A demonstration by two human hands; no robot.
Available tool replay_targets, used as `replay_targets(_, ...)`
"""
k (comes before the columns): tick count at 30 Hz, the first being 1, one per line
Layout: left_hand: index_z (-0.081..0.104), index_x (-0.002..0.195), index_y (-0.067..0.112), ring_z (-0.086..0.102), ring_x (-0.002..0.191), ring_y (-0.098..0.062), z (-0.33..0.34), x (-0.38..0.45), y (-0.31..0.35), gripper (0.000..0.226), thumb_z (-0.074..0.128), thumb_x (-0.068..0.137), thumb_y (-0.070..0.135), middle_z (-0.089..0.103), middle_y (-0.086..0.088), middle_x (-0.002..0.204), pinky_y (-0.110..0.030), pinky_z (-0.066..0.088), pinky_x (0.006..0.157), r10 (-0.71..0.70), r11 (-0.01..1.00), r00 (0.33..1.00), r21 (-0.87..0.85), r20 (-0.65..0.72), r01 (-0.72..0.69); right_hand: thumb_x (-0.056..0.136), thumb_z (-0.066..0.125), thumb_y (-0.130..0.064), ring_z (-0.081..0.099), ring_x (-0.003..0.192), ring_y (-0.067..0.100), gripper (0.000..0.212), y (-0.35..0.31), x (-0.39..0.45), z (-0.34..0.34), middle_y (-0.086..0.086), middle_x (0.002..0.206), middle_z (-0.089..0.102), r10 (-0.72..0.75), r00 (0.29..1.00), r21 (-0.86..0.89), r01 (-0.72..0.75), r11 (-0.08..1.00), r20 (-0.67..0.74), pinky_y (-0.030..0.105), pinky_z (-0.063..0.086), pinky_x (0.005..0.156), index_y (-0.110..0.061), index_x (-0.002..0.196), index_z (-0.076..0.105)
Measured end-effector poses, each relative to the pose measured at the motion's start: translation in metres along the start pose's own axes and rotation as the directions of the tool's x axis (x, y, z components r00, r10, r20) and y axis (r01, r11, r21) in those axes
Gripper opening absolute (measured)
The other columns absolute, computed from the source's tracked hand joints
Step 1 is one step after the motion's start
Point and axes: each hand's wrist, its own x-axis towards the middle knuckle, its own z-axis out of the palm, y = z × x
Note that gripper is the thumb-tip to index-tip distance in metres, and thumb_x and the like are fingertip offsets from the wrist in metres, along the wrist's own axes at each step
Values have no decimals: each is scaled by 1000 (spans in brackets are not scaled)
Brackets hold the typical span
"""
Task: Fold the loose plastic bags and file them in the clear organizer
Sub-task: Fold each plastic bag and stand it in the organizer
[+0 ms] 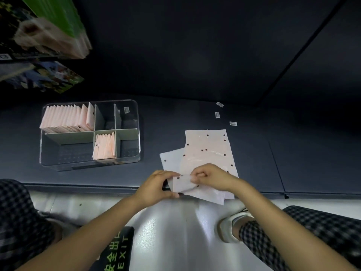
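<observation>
Pink folded bags (pixel 66 120) already fill the organizer's (pixel 129 162) back-left slot, about a dozen, with five or so more (pixel 104 146) in the front middle one. My left hand (pixel 156 185) and right hand (pixel 212 178) both pinch one bag (pixel 182 183) mid-fold at the shelf (pixel 273 153) edge. Roughly three loose bags (pixel 207 147) lie under it, so I judge most of the work done.

A dark bench (pixel 195 118) carries three small white labels (pixel 220 104) lying near its back right. At upper left, a blurred stack of green-edged packs (pixel 64 20) and a colourful printed box (pixel 56 77) sit on shelving. Below, a pale glossy floor (pixel 175 231) bears a black exit sign (pixel 117 251) with green lettering, beside a white shoe (pixel 230 223).
</observation>
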Motion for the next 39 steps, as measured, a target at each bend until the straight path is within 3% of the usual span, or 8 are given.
replay_targets(5,64,102,12,62,90,-25,4,1,-3,34,78,76,28,67,-5,95,-40,50,83,-89,969,996,-228,26,93,89,63,-25,47,52,-6,16,-28,22,-30,-21,55,56,37,999,-112,-35,993,13,16,34,58,-29,74,58)
replay_targets(11,42,130,22,55,94,-13,17,-6,2,60,74,79,21,60,6,104,-21,44,75,-282,933,918,-305,-279,193,87,63,-22,56,89,17,4,-50,86,-26,-3,87,63,7,1000,-506,6,863,23,30,46,83,-20,84,65)
replay_targets(15,43,134,21,43,106,-14,23,-19,5,59,69,82,26,48,4,117,-28,40,87,-152,987,841,-29,-519,161,89,58,-26,52,107,23,7,-42,117,-6,4,103,65,54,998,-628,-33,778,15,33,42,85,-24,82,58)
replay_targets(20,46,138,13,38,136,-25,30,-30,-5,62,66,82,31,42,-4,146,-44,33,112,181,924,957,373,-225,-87,91,55,-31,41,116,24,16,-33,130,5,3,111,62,26,998,-692,-60,720,-60,32,35,86,-19,101,61)
replay_targets(23,42,141,10,33,138,-22,35,-33,-11,75,65,80,47,36,-6,150,-44,28,112,151,786,988,611,-40,-95,93,53,-30,41,117,26,18,-31,132,7,5,114,61,22,997,-706,-70,705,-77,33,36,89,-18,104,59)
replay_targets(28,-17,147,14,-37,131,-17,42,-32,-20,77,33,99,46,-29,-1,150,-36,-29,104,84,781,992,613,91,-122,93,52,-23,44,116,28,16,-32,131,9,7,115,62,14,994,-718,-88,690,-109,33,39,91,-15,105,59)
replay_targets(35,-16,149,23,-30,137,-14,39,-29,-23,76,35,98,48,-31,0,149,-34,-24,110,56,750,988,647,145,-138,93,53,-23,45,115,27,30,-26,96,26,7,124,52,-208,920,-751,-123,649,-331,35,36,95,-15,122,51)
replay_targets(39,-6,150,26,-19,144,-19,39,-27,-24,72,36,97,49,-22,-4,156,-36,-24,109,53,727,987,672,155,-145,80,71,-29,59,116,25,46,7,40,63,7,126,62,-483,867,-839,168,518,-125,37,48,98,-11,121,62)
